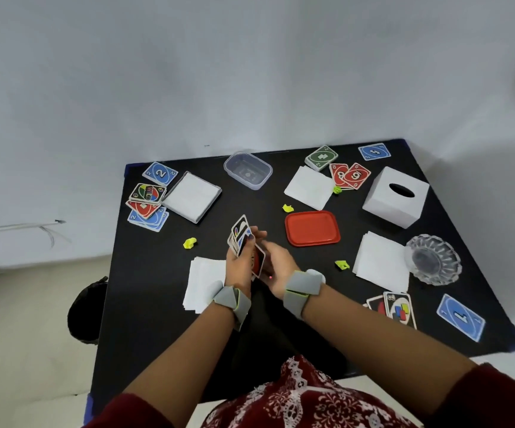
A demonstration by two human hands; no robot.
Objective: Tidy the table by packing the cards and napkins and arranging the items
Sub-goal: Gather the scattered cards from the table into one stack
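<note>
Over the middle of the black table point(157, 304), my left hand point(238, 267) grips a fanned bunch of cards point(240, 234). My right hand point(279, 267) sits close beside it and holds a red-backed card point(258, 261) against that bunch. Loose cards lie in a pile at the far left point(146, 202), at the far right point(350, 175) and near the right front point(398, 307). White napkin stacks lie at the left back point(193, 196), the middle back point(308, 188), the right point(381, 261) and under my left wrist point(202, 282).
A clear plastic box point(248, 169) stands at the back, its red lid point(312, 228) lies mid-table. A white tissue box point(395, 196) and a glass ashtray point(434, 259) sit at the right. Crumpled yellow-green scraps point(190, 243) are scattered about. A dark bag point(86, 310) is on the floor left.
</note>
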